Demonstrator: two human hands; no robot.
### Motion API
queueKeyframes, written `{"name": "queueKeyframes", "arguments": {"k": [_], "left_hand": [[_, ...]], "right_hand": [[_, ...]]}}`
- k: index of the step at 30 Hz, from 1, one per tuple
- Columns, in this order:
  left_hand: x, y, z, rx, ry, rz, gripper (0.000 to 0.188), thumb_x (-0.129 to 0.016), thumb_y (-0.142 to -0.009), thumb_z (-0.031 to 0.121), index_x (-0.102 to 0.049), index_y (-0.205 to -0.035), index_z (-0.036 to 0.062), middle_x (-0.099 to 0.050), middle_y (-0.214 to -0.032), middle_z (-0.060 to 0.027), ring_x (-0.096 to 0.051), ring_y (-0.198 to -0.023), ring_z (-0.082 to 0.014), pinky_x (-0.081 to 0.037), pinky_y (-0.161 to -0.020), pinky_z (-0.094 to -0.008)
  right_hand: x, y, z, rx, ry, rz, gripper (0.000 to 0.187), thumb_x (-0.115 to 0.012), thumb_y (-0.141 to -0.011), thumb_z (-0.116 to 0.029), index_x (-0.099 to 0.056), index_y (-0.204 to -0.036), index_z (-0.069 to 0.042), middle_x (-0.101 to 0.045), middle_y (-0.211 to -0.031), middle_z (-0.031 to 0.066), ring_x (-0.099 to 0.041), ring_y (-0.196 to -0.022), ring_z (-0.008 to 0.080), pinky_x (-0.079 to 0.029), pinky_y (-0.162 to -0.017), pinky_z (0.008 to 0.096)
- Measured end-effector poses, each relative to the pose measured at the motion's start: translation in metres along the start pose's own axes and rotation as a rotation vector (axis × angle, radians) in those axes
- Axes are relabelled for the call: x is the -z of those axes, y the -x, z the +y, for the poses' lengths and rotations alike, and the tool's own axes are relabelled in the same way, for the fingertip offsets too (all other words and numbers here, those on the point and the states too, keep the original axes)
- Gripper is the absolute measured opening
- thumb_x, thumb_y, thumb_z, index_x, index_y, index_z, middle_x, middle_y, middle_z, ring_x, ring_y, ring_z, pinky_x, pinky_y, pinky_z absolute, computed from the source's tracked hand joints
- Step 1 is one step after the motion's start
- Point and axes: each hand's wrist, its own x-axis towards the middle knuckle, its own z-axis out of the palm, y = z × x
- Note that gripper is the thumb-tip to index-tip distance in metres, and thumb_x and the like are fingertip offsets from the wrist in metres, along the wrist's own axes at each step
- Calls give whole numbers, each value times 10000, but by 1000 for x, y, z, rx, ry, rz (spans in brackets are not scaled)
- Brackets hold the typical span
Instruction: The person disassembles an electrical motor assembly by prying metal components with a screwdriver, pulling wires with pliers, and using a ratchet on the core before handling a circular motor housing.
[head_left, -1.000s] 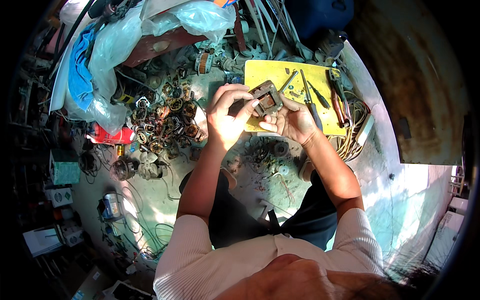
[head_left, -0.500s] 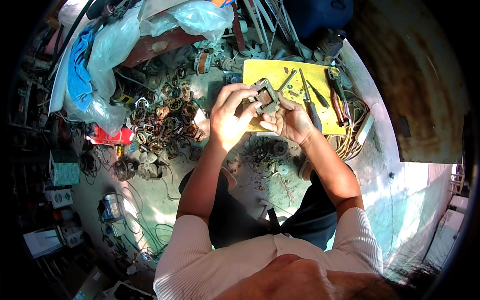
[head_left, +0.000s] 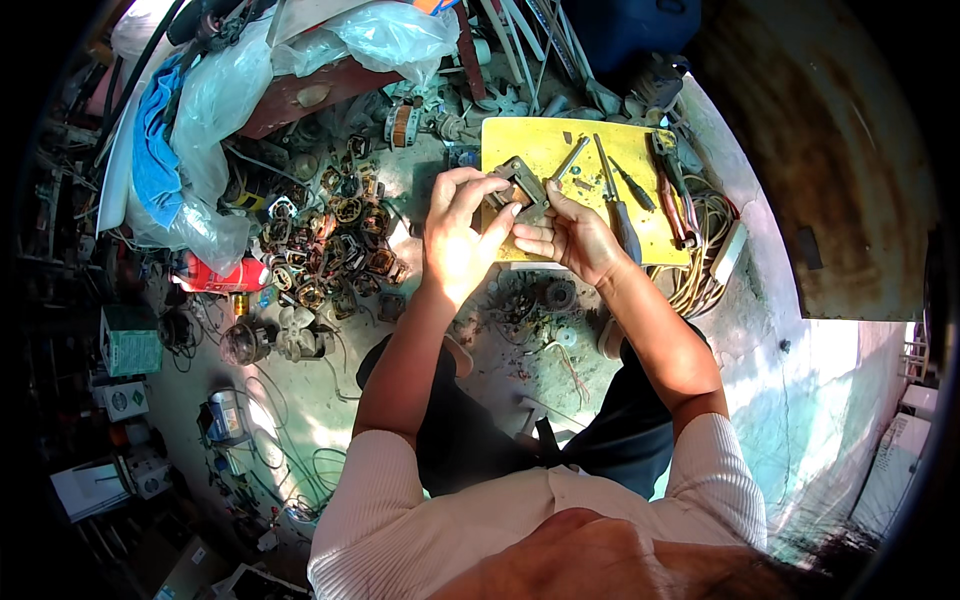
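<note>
Both hands hold a small squarish metal core with a copper-coloured middle (head_left: 524, 188), raised over the near left part of a yellow board (head_left: 600, 140); it may be a motor or transformer part. My left hand (head_left: 460, 218) grips its left side, with thumb and fingers closed on the frame. At its right edge is my right hand (head_left: 582, 238), thumb against the frame and fingers curled below. Right of it on the board lie a long screwdriver (head_left: 624, 228), a smaller dark screwdriver (head_left: 634, 186), a short metal rod (head_left: 571, 159) and red-handled pliers (head_left: 672, 196).
A heap of wound copper stators (head_left: 340, 225) lies left of my hands. Coiled cable (head_left: 700, 285) sits beside the board. Metal scraps (head_left: 530, 310) lie on the floor between my feet. A red bottle-like container (head_left: 222, 272) and plastic sheeting (head_left: 215, 130) are farther left.
The metal core has tilted, so its face shows less squarely. My right hand's thumb and fingers have shifted along its right edge; the left hand keeps its hold.
</note>
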Motion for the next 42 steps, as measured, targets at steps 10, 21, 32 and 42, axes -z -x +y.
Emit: {"name": "queueKeyframes", "arguments": {"k": [10,21,32,42], "left_hand": [[-8,5,-6,60,45,50,245,-787,-735,80,-669,-950,81,-580,-1055,-93,-603,-987,-232,-486,-853,-323],[-7,2,-7,93,37,103,197,-779,-749,66,-714,-934,54,-653,-1005,-95,-642,-946,-216,-504,-831,-313],[-9,5,-12,93,-5,132,143,-788,-723,56,-727,-851,41,-679,-939,-86,-667,-856,-195,-526,-765,-293],[-14,6,-8,158,-97,131,141,-753,-732,106,-718,-845,30,-692,-940,-102,-684,-822,-217,-535,-743,-295]], "right_hand": [[-3,-1,3,48,25,25,454,-413,-1018,-387,-547,-1156,23,-642,-1024,161,-694,-886,235,-601,-805,326],[-5,-2,5,102,125,52,484,-456,-999,-432,-527,-1197,4,-618,-1101,144,-662,-933,204,-562,-835,310],[-2,-5,10,146,299,149,447,-526,-987,-360,-606,-1139,52,-651,-1064,131,-683,-903,198,-570,-795,285],[-8,-6,17,153,302,183,439,-511,-994,-359,-636,-1077,54,-669,-1000,130,-693,-847,198,-575,-768,274]]}}
